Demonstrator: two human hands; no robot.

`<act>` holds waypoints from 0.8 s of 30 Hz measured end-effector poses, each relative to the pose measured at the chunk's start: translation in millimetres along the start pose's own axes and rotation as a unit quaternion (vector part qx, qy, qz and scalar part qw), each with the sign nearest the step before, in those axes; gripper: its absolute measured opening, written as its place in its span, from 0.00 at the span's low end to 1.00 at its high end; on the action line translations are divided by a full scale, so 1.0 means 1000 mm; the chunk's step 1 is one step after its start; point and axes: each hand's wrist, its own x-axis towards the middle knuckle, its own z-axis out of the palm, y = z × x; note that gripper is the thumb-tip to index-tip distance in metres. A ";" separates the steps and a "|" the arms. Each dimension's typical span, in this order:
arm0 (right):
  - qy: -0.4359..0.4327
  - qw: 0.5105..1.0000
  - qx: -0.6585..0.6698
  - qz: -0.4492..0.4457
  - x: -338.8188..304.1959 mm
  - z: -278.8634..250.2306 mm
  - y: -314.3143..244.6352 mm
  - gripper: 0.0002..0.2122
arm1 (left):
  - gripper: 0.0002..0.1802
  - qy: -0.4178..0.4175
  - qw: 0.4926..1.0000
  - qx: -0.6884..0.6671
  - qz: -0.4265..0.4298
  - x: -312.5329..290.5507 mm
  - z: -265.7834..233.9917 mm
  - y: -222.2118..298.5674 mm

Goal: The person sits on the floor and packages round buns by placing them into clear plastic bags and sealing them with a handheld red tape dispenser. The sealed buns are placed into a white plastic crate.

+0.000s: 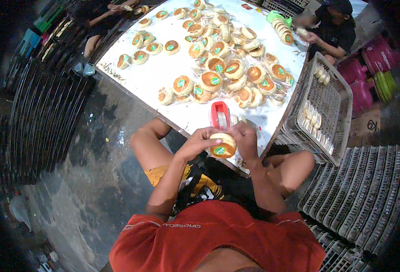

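Note:
A round golden-topped bun (223, 150) with a green sticker is held at the table's near edge by my left hand (201, 144), thumb on top. Just right of the bun my right hand (245, 137) is closed, its fingertips slightly blurred; what they pinch is too small to make out. A red tape dispenser (220, 107) stands on the white table (132, 81) right beyond both hands. Past it lies a wide heap of similar buns (210, 81) in see-through bags, most with green stickers.
At my right, a grey plastic crate (345, 115) holds rows of pale buns (312, 115). Stacked grey trays (354, 195) stand below it, dark stacked trays (46, 118) at the left. Two people sit at the far side; the right one handles a bun beside a bun row (282, 31).

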 end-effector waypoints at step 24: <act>0.043 0.993 0.082 -0.069 -0.016 0.012 -0.026 0.08 | 0.16 0.223 0.950 0.096 0.196 0.006 0.050 0.013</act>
